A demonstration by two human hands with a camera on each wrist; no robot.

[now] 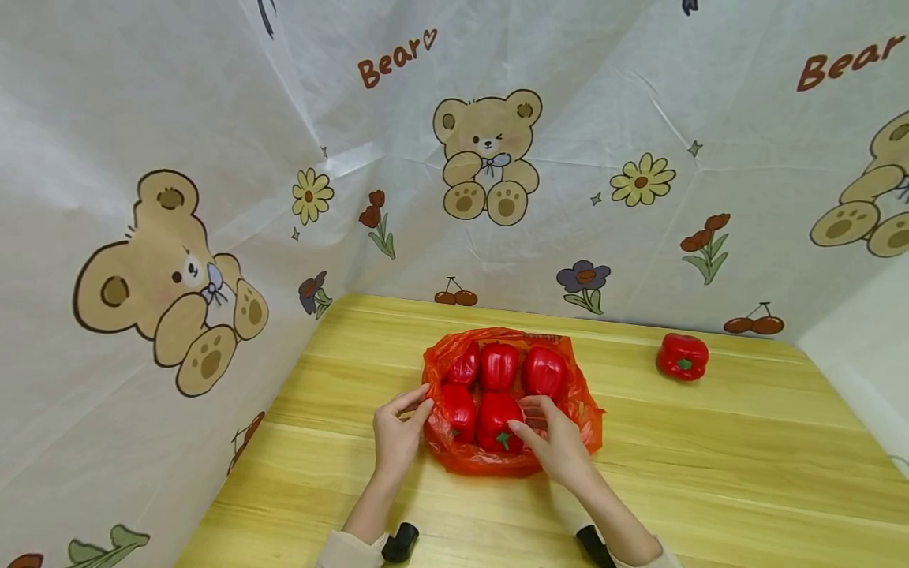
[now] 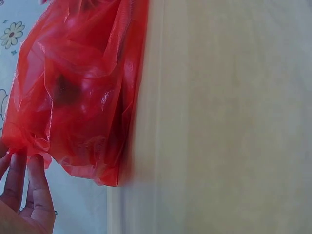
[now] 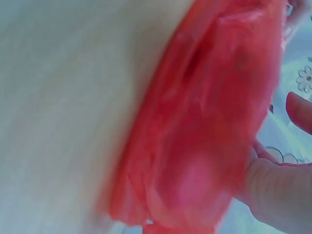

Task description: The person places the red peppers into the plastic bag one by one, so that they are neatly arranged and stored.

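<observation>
A red plastic bag [image 1: 446, 456] lies with its mouth spread wide on the table in the head view. Several red bell peppers [image 1: 499, 367] sit inside it, and the front one [image 1: 499, 418] has its green stem toward me. My left hand [image 1: 398, 436] holds the bag's left rim between thumb and fingers. In the left wrist view, its fingertips meet the edge of the bag [image 2: 78, 97]. My right hand [image 1: 561, 446] is over the bag's right side, fingers inside and thumb apart, close to the front pepper. The right wrist view is blurred; part of that hand is hidden behind the bag [image 3: 204, 131].
One more red bell pepper [image 1: 682, 357] lies alone at the back right of the wooden table [image 1: 717, 457]. A white cloth with printed bears [image 1: 490, 158] hangs behind and at the sides. Black straps [image 1: 401, 543] are on both wrists.
</observation>
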